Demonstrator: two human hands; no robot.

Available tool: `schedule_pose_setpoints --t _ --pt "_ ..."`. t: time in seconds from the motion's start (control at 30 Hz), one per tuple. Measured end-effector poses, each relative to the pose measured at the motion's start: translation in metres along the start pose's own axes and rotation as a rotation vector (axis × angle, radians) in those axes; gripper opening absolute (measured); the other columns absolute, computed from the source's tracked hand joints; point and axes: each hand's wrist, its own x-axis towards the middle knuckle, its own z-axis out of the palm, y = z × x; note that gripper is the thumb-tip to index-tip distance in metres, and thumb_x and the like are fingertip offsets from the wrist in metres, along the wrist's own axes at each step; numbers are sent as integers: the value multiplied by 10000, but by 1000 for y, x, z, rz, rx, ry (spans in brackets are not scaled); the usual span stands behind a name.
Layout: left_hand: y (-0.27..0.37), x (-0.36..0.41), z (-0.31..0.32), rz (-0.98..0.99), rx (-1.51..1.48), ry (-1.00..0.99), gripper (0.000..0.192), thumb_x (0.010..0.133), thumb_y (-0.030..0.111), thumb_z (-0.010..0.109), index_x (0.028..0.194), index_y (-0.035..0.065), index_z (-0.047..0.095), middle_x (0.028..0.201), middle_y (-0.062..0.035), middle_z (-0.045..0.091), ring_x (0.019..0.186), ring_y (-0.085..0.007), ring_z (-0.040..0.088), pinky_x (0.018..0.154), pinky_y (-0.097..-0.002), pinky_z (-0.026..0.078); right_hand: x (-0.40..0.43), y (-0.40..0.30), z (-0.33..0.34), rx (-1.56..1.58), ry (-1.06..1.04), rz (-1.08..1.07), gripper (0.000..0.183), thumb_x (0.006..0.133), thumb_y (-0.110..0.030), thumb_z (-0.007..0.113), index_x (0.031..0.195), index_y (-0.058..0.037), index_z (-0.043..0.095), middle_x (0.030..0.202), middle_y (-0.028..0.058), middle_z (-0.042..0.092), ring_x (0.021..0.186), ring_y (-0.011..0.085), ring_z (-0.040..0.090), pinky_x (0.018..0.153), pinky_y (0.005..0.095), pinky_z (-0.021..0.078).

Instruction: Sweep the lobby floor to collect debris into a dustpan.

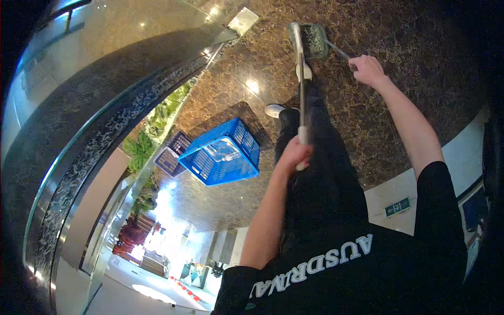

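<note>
My left hand [297,151] is closed around the pale grip of a long-handled tool [302,90], probably a broom or brush. The shaft runs away from me to a pale head at the side of a greenish pan [317,41], which looks like a dustpan on the floor. Small pale bits lie in the pan. Farther off to the right, my right hand [368,70] grips a thin metal rod [338,50] that reaches the pan's right edge. The join between rod and pan is blurred.
A blue plastic crate [226,155] stands left of my legs, with a smaller dark crate [173,153] beside it. Green plants [139,149] line a glass-edged, curved counter on the left. My shoes [274,110] are on brown patterned stone flooring [334,90]. A green exit sign [397,206] marks the wall.
</note>
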Motion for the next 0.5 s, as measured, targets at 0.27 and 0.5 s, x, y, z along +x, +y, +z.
schedule_pose_setpoints --t 0.27,0.5 --pt "-61 -110 -106 0 181 225 214 653 18 487 851 65 424 521 -33 427 349 -114 392 307 -244 330 -20 20 8 131 -81 23 158 566 -79 499 717 -87 543 741 166 548 749 327 525 647 414 410" --pt "-127 -153 -134 -38 145 389 236 682 18 533 865 81 398 512 -25 428 344 -114 394 295 -253 316 -103 24 35 441 258 176 74 639 -88 489 696 -50 517 634 144 517 643 309 514 557 373 377"
